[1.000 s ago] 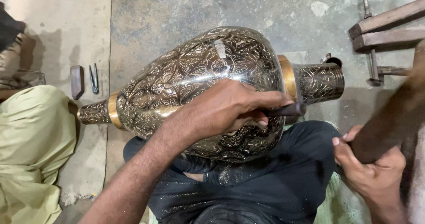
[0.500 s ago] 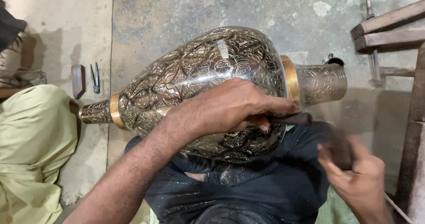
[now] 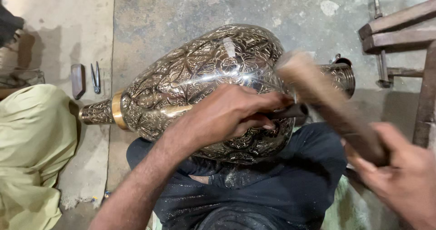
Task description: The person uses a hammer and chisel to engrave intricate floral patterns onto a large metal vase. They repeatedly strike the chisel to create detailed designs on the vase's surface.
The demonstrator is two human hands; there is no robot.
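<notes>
The left hand (image 3: 229, 114) lies curled over the side of a big engraved metal vase (image 3: 204, 84), fingers pinched around a short dark punch (image 3: 290, 112) whose tip is pressed to the metal near the vase's neck. The right hand (image 3: 399, 175) is closed in a fist around the handle of a wooden mallet (image 3: 327, 102), which shows as a blur just above the punch, its head close to the tool's upper end.

The vase rests on its side across the person's lap (image 3: 281, 180), on dark trousers dusted with fine bright specks. Judging from its surface, the work looks far along: nearly all of the body under and beyond the left hand is already covered with dense flower and leaf patterns, and a plain gold band (image 3: 117, 109) rings the narrow foot away to the left of that hand. What is left cannot be told exactly; the spot beneath the punch is hidden by the fingers.

Farther out, beyond the vase's foot, small pliers (image 3: 95, 77) and a dark flat block (image 3: 77, 80) lie on the concrete floor (image 3: 181, 16). A person in pale green cloth (image 3: 32, 139) sits left of them. Above the right hand stands a wooden frame (image 3: 399, 27).
</notes>
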